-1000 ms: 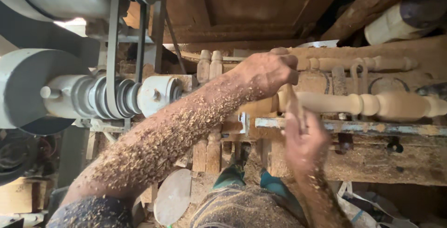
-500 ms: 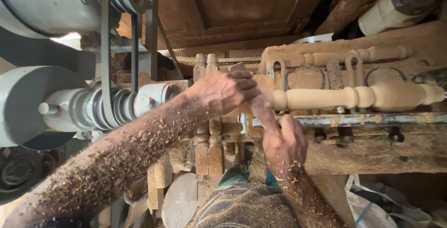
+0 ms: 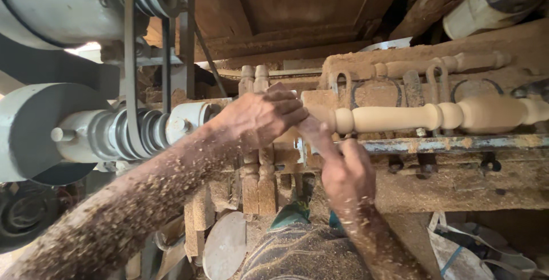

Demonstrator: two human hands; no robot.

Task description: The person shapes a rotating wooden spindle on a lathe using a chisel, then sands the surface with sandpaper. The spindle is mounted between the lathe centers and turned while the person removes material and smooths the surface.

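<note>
A pale turned wooden spindle [image 3: 400, 117] lies sideways in a lathe, with beads and a bulge toward its right end. My left hand [image 3: 260, 114] is curled over the spindle's left end, beside the lathe's drive head [image 3: 183, 122]. Sawdust covers that forearm. My right hand [image 3: 343, 171] comes up from below, with a finger stretched up against the spindle's left end, just right of my left hand. Whether it holds anything is hidden. A metal rest bar [image 3: 446, 143] runs under the spindle.
Stepped pulleys with a belt [image 3: 128, 125] and a grey motor housing [image 3: 34, 131] are on the left. Behind the lathe lies another turned spindle [image 3: 440, 64] on a dusty ledge. Below hang upright turned pieces [image 3: 257, 183] and a round disc [image 3: 226, 245].
Both hands have moved left along the spindle toward the drive head. My right hand has risen so a finger meets the spindle's left end.
</note>
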